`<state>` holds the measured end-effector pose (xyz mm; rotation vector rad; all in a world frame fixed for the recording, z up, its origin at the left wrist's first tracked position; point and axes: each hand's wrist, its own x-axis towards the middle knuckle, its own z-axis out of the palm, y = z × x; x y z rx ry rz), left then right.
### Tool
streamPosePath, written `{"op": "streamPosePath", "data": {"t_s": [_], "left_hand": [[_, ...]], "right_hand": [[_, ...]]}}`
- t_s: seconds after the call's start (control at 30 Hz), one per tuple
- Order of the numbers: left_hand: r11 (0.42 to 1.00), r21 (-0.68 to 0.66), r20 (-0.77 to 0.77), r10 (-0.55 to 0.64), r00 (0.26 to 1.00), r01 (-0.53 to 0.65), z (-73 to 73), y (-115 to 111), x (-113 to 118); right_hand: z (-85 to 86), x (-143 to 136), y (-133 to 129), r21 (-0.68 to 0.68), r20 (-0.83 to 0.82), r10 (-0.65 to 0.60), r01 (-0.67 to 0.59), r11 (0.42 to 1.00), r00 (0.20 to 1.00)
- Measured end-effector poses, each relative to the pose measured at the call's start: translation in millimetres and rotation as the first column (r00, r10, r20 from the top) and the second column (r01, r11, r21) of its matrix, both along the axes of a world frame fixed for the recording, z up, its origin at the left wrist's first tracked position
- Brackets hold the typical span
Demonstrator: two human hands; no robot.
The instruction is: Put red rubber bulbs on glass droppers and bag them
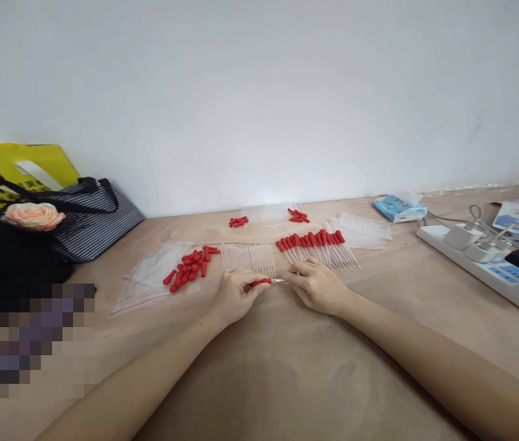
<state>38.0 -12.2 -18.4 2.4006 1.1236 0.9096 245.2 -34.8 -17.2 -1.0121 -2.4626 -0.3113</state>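
My left hand (236,295) pinches a red rubber bulb (261,282) between thumb and fingers. A thin clear tube (277,280) runs from the bulb's right end into the closed fingers of my right hand (315,286). Behind my left hand lies a row of bare clear tubes (249,258). To its left, loose red bulbs (190,267) are heaped partly on a clear plastic bag (149,275). Just behind my right hand, several tubes with red bulbs on their ends (317,245) lie side by side.
Near the wall are two small groups of red bulbs (239,222) (298,215) and more clear bags (363,230). A blue tissue pack (399,208) and a white power strip (484,269) with plugs lie right. A striped bag (98,220) and a yellow bag (15,165) stand left.
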Motion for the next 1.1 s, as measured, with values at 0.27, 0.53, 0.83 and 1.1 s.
{"op": "streamPosePath", "data": {"t_s": [0.27,0.53,0.83,1.1], "left_hand": [[0.969,0.148,0.044,0.195,0.98,-0.2,-0.9,2,-1],[0.952,0.152,0.031,0.266,0.964,-0.267,0.2,5,0],[0.937,0.179,-0.012,0.308,0.951,-0.301,4.8,4,0],[0.772,0.338,-0.338,0.634,0.696,-0.539,37.9,43,-44]], "right_hand": [[-0.6,-8,0,-0.215,-0.102,-0.139,0.115,0.97,0.985],[3.9,-5,42,-0.435,-0.242,-0.551,0.419,0.797,0.799],[12.8,-21,58,-0.508,-0.119,-0.701,0.563,0.652,0.704],[25.7,-29,49,-0.496,-0.046,-0.722,0.611,0.616,0.69]]}}
